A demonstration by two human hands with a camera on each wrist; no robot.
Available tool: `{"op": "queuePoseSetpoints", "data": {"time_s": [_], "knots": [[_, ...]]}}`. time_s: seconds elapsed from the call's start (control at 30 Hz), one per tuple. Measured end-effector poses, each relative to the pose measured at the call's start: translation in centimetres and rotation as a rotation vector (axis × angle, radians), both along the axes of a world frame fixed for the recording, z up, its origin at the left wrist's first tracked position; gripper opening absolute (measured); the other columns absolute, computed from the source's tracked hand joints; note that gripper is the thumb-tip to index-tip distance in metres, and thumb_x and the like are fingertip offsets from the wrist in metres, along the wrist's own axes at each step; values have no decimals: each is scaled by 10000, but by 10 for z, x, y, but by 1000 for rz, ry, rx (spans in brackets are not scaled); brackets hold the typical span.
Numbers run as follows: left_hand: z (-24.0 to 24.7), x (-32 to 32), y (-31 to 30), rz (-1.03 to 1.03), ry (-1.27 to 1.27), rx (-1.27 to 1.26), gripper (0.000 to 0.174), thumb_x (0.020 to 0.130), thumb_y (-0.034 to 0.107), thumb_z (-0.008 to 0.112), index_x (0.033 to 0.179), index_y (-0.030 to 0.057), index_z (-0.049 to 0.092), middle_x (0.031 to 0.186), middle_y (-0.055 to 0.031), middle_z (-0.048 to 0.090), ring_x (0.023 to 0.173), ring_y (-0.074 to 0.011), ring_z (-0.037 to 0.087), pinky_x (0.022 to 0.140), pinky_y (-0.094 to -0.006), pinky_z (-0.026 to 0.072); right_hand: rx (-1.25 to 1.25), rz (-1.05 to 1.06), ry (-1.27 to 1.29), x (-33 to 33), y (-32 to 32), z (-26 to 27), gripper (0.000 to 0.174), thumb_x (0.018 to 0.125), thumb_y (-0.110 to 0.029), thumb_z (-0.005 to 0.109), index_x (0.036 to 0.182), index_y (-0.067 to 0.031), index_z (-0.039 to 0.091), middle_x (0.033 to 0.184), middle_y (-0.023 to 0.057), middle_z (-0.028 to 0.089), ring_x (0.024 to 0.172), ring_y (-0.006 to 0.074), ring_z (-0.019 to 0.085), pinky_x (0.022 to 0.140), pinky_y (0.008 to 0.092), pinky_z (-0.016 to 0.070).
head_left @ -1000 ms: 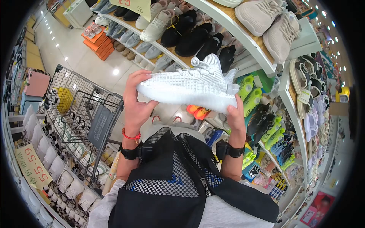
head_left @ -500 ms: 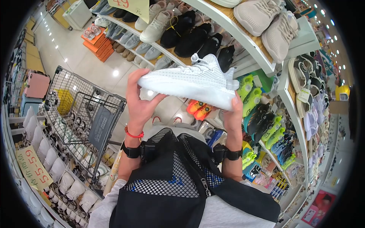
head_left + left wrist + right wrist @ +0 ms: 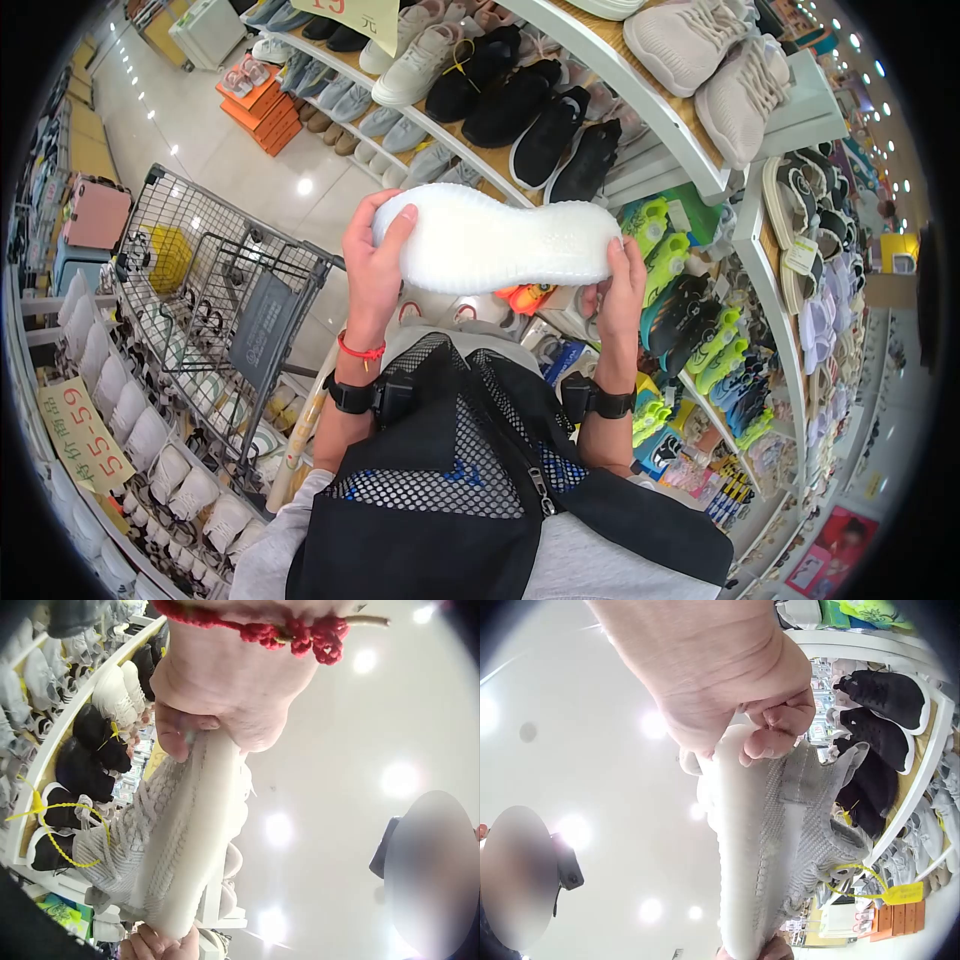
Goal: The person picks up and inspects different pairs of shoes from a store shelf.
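they've got on a black outer layer point(image 3: 390, 555) with honeycomb mesh panels point(image 3: 485, 470) and a silvery zip point(image 3: 542, 490), a light grey sleeve point(image 3: 263, 548) beside it, black straps point(image 3: 350, 398) on both wrists, and a knotted red bracelet point(image 3: 360, 350) on the left one.

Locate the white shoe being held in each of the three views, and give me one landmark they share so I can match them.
Head: the white shoe lies crosswise just above centre, underside showing.
Left wrist: left of centre, the white shoe slants from upper middle toward lower left.
Right wrist: the white shoe runs down from just right of centre to the bottom edge.
Shared landmark: black shoes, upper middle, left and right respectively.
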State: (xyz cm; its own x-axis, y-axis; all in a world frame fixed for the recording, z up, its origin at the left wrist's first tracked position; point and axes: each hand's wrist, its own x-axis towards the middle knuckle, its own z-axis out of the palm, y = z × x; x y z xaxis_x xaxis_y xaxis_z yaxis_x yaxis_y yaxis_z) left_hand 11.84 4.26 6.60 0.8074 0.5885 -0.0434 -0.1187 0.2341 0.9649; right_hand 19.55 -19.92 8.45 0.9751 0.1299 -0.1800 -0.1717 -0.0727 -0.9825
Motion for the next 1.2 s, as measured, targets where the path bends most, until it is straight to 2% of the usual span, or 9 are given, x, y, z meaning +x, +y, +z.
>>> {"op": "queuePoseSetpoints", "data": {"time_s": [0.13,0.23,0.37,0.53,0.63,0.83,0.97,1.03,1.2], "knots": [[-9,2,1,6,14,-76,253,859,150,608,1051,-7,562,929,-70,619,804,-123,582,723,-237,468,23,-39,34,-2,4,4,273,930,-306,471,981,-39,488,659,23,522,399,74,426,313,208,305],[-13,3,2,17,-8,-124,256,861,155,604,1058,-4,563,936,-70,619,811,-124,579,723,-236,467,43,-36,-4,-4,3,-1,286,922,-311,477,1005,-38,473,662,23,522,394,76,419,316,212,304],[-15,4,-2,60,-24,-18,246,869,147,595,1063,0,564,933,-71,615,825,-123,572,735,-245,468,64,-32,-18,-6,1,0,284,905,-278,513,1039,-37,444,666,33,529,403,80,428,326,219,313],[-7,1,-2,93,-13,151,236,872,136,591,1066,5,563,941,-70,610,848,-125,562,758,-255,463,-170,115,-120,-3,4,-3,403,818,-191,677,1032,-17,383,750,91,589,461,91,511,390,219,404],[-6,0,0,103,-41,243,235,866,125,593,1068,8,562,947,-71,608,860,-130,558,769,-260,458,-225,114,-80,-4,3,-5,403,830,-215,653,1061,0,402,848,97,577,552,106,539,393,226,405],[-4,-2,-1,105,-63,228,232,865,111,584,1071,7,566,948,-73,607,854,-134,556,784,-270,453,-179,109,-67,-6,3,-2,407,828,-225,653,1062,-10,398,848,97,578,582,110,552,388,225,407],[-1,-6,-1,63,-149,128,278,867,71,532,1137,3,534,1060,-81,575,949,-133,535,851,-261,423,-111,119,-26,-4,0,-9,447,812,-228,687,1041,4,381,864,126,595,582,112,570,441,221,444],[4,-6,-1,51,-205,110,309,856,57,528,1160,6,519,1090,-85,559,971,-139,528,866,-264,416,-141,154,-50,-2,-4,-20,451,835,-231,638,1140,-11,389,901,105,591,582,123,564,439,216,423],[21,-8,0,-83,-177,368,412,756,17,576,1162,22,509,1090,-90,525,978,-166,523,862,-290,421,-155,139,-97,-1,-7,-33,535,830,-233,642,1226,-2,366,950,96,596,614,127,582,488,213,431]]}}
